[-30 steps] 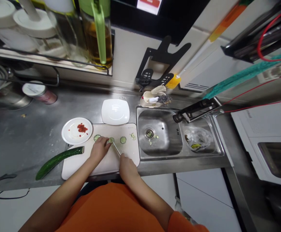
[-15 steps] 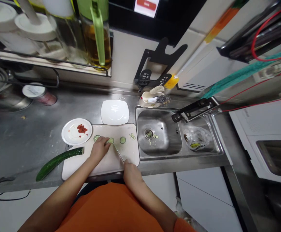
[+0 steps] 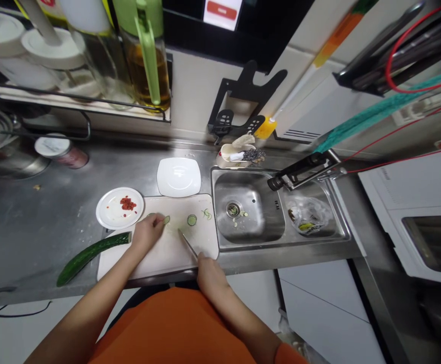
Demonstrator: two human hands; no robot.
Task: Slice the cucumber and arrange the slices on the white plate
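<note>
From my remote view, the cucumber slice (image 3: 166, 220) is over the cutting board (image 3: 152, 258), its edge pinched in the left hand's (image 3: 146, 235) fingertips, likely to leave its face exposed; I can't tell if it touches the board. The right hand (image 3: 211, 273) grips the knife (image 3: 188, 245), tip apart from those fingers, presumably for safety. Another slice (image 3: 192, 220) lies beyond, near peel strips (image 3: 207, 214). The square plate (image 3: 178, 177) sits behind, seemingly within easy reach.

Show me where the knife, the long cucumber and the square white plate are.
Knife (image 3: 188, 244): head view, middle of the blade.
Long cucumber (image 3: 90, 254): head view, middle of its green skin.
Square white plate (image 3: 178, 177): head view, bare middle.
</note>
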